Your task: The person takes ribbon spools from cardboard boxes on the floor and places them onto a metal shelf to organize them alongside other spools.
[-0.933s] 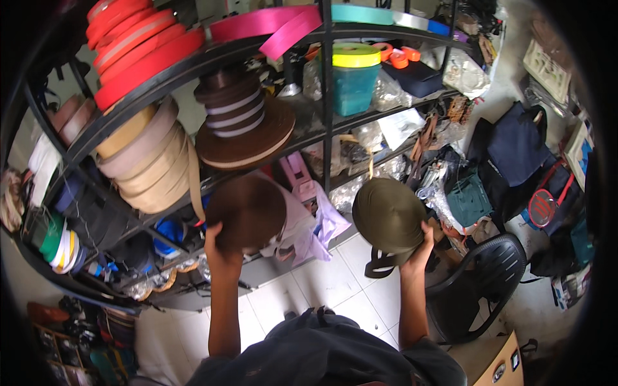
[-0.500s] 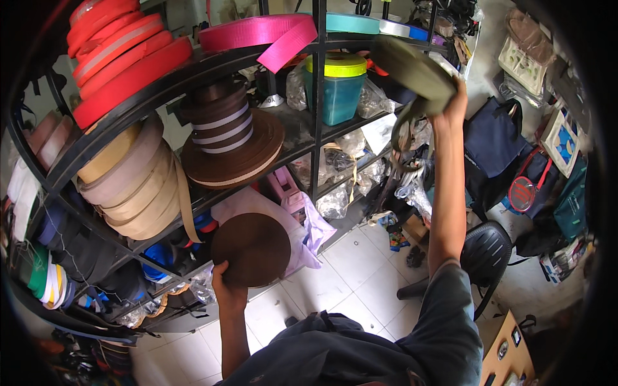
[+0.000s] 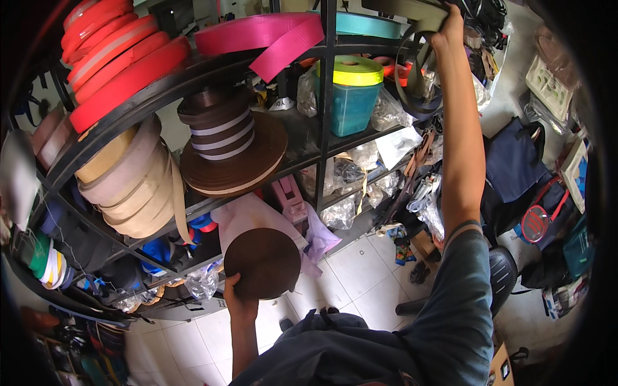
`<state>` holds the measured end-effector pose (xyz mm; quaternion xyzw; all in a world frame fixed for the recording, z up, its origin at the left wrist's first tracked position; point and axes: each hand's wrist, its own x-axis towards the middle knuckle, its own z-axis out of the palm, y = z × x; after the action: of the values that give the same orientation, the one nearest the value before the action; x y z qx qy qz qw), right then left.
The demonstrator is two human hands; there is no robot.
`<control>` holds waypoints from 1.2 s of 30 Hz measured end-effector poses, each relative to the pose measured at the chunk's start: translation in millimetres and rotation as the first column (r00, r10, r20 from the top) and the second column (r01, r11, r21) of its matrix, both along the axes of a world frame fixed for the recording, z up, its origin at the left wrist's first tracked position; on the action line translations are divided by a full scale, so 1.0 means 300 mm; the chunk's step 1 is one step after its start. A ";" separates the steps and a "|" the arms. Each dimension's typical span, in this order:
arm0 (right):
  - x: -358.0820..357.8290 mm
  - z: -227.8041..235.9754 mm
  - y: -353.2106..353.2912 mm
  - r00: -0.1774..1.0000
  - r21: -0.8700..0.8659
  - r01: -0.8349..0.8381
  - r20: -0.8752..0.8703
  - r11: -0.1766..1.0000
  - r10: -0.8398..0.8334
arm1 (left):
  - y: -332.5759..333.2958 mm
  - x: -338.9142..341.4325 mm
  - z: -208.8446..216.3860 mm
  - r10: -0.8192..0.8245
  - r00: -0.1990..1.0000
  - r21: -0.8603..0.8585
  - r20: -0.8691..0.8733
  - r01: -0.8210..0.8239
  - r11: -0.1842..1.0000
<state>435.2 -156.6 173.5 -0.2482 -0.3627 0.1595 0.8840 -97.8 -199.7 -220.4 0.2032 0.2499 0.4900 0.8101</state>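
Observation:
My left hand (image 3: 242, 297) grips a dark brown roll of webbing (image 3: 264, 262) by its lower left edge, thumb on the flat face; the other fingers are behind it. Raised at the upper right, my right hand (image 3: 450, 29) is closed on an olive green roll of webbing (image 3: 412, 9), whose loose end hangs down in a loop. That roll is at the top shelf's height, partly cut off by the picture's edge. Below it on the middle shelf stands a teal tub (image 3: 351, 106) with a neon yellow roll (image 3: 349, 71) on top.
A black metal rack (image 3: 327, 83) holds red rolls (image 3: 122, 71), a pink roll (image 3: 257, 35), a teal roll (image 3: 360, 24), beige rolls (image 3: 138, 193) and brown rolls (image 3: 235, 154). At the right are a black chair (image 3: 503, 273) and hanging bags (image 3: 518, 154). White tiles (image 3: 357, 273) cover the floor.
My right hand has gone higher with the olive roll, up to the top shelf's level. The left hand, still holding the brown roll, sits slightly lower and further right in view.

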 end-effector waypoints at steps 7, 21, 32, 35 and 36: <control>0.130 0.096 0.253 0.995 -0.314 -0.041 0.069 0.948 0.066 | -0.046 0.056 -0.010 0.028 0.999 -0.015 -0.018 -0.028 0.999; 0.668 0.049 0.380 0.397 -0.298 0.760 0.917 0.578 -0.049 | -0.066 0.050 -0.022 0.093 0.989 -0.040 -0.118 -0.098 0.994; 0.352 0.011 0.072 0.531 -0.523 0.843 0.846 0.125 -0.043 | -0.047 0.032 -0.030 0.045 0.988 -0.047 -0.148 -0.053 0.998; 0.260 0.004 0.028 0.509 -0.513 0.848 0.858 -0.130 -0.067 | -0.040 0.008 -0.029 0.032 0.991 -0.041 -0.131 -0.038 0.998; 0.212 -0.003 0.033 0.497 -0.498 0.843 0.866 -0.203 -0.058 | -0.037 0.005 -0.029 0.043 0.992 -0.040 -0.122 -0.048 0.998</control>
<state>498.7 -146.7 172.8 -0.9172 -0.2586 -0.1021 0.2853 -96.2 -210.8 -229.1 0.2093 0.3134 0.4899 0.7861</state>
